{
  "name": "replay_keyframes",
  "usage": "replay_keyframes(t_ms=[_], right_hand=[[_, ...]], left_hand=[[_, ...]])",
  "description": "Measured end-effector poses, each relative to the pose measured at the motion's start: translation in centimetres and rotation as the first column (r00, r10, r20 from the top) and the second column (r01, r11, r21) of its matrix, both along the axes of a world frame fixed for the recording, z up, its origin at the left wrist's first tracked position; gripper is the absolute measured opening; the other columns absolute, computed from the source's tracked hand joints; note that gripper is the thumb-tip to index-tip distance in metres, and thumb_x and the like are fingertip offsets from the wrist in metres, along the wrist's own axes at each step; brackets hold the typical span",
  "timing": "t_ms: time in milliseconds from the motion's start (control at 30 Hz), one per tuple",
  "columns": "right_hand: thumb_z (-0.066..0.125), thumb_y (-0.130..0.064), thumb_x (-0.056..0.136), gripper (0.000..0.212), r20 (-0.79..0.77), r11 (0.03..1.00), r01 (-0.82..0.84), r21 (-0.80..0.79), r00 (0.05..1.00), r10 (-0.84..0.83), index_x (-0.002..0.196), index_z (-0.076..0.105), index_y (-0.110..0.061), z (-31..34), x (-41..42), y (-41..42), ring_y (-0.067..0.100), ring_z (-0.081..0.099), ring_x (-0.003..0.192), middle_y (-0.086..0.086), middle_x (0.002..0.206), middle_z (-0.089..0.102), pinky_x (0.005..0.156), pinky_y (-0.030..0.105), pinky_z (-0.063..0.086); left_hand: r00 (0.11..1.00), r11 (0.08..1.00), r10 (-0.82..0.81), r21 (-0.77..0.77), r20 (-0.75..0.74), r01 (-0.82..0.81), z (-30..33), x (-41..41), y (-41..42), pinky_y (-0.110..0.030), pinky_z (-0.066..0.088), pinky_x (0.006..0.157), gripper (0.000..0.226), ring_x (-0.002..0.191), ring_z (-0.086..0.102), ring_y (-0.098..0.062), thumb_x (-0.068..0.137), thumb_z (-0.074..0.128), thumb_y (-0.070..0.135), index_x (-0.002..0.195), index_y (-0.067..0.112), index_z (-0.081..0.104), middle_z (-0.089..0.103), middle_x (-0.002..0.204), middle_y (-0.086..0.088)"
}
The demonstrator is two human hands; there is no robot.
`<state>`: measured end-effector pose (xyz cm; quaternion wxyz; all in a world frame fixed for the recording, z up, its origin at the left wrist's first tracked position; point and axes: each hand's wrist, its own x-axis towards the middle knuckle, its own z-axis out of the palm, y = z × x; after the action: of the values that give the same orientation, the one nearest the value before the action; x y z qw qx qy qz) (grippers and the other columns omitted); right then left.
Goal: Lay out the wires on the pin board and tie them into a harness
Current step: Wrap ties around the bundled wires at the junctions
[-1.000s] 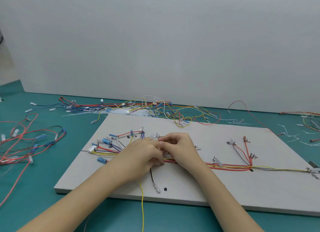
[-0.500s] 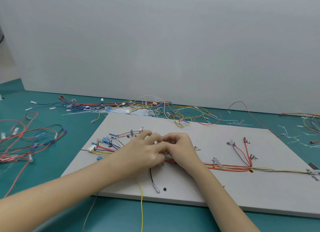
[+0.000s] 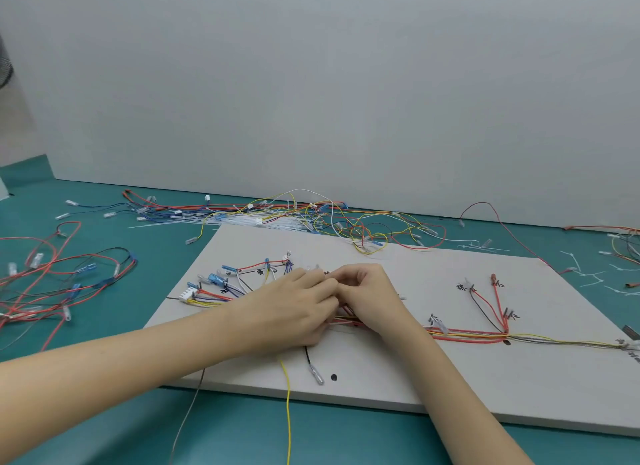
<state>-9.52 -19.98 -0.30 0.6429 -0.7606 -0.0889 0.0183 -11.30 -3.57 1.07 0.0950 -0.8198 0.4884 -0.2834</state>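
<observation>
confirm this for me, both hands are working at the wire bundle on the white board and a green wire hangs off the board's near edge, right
Not quite: in the head view the wire hanging off the near edge of the board is yellow, not green. Both the left hand and right hand are at the wire bundle.

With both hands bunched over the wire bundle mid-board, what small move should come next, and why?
Probably cinch the tie: both hands meet fingertip to fingertip over the bundle, which already runs laid out rightward on the board. What they pinch is hidden, so this is a guess.
</observation>
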Motion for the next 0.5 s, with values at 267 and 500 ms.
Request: replay_keyframes(t_ms=[267, 500], right_hand=[[0.055, 0.009, 0.091, 0.011, 0.011, 0.989, -0.109, -0.102, 0.994, 0.110, 0.089, 0.065, 0.010, 0.5, -0.3, -0.9, 0.005, 0.056, 0.050, 0.009, 0.065, 0.062, 0.053, 0.016, 0.042], [0.065, 0.007, 0.085, 0.012, 0.015, 0.995, -0.078, -0.068, 0.997, 0.079, 0.094, 0.068, 0.014, 1.0, -0.6, -1.0, 0.018, 0.054, 0.054, 0.015, 0.066, 0.065, 0.057, 0.023, 0.042]], left_hand=[[0.919, 0.971, 0.087, -0.172, -0.384, -0.164, -0.6, -0.6, -0.1, -0.036, 0.041, 0.077, 0.019, 0.084, 0.031, -0.016, 0.090, 0.047, 0.032, 0.082, 0.019, 0.057, 0.051, 0.087, 0.003], [0.806, 0.850, -0.011, -0.430, -0.592, -0.305, -1.5, -0.6, 0.8, -0.029, 0.036, 0.082, 0.021, 0.084, 0.041, -0.013, 0.096, 0.056, 0.035, 0.082, 0.021, 0.064, 0.049, 0.080, 0.014]])
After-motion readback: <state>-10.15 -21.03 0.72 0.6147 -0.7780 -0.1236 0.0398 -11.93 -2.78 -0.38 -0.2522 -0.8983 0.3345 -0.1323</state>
